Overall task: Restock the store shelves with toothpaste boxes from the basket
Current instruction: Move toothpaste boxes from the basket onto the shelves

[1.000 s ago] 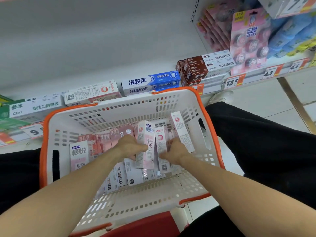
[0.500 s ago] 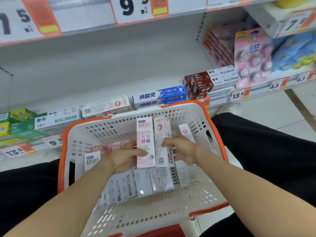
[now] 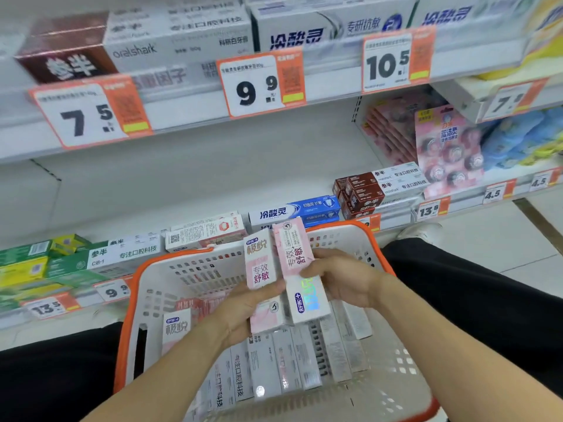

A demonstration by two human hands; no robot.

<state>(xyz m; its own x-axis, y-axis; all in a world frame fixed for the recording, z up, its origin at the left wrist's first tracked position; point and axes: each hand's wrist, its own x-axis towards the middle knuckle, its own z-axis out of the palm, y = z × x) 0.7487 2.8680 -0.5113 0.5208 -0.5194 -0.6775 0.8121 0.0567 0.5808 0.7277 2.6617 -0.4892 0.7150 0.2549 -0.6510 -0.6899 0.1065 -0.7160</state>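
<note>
A white basket with an orange rim [image 3: 146, 269] sits on my lap, holding several toothpaste boxes [image 3: 274, 370] lying flat and one pink box [image 3: 176, 330] standing at its left. My left hand [image 3: 243, 312] grips a pink-and-white toothpaste box [image 3: 260, 263] held upright above the basket. My right hand [image 3: 341, 281] grips a second pink-and-white box [image 3: 294, 254] right beside the first, its holographic end pointing down. The two boxes touch side by side.
The lower shelf [image 3: 198, 190] behind the basket carries a blue box [image 3: 304, 208], brown boxes [image 3: 362, 190], white boxes [image 3: 207, 233] and green boxes [image 3: 36, 263]. An upper shelf edge with price tags [image 3: 259, 86] runs overhead. Pink packs [image 3: 447, 147] hang at right.
Both hands have lifted the two pink boxes up out of the basket. The view has tilted upward, bringing the upper shelf and its price tags into sight.
</note>
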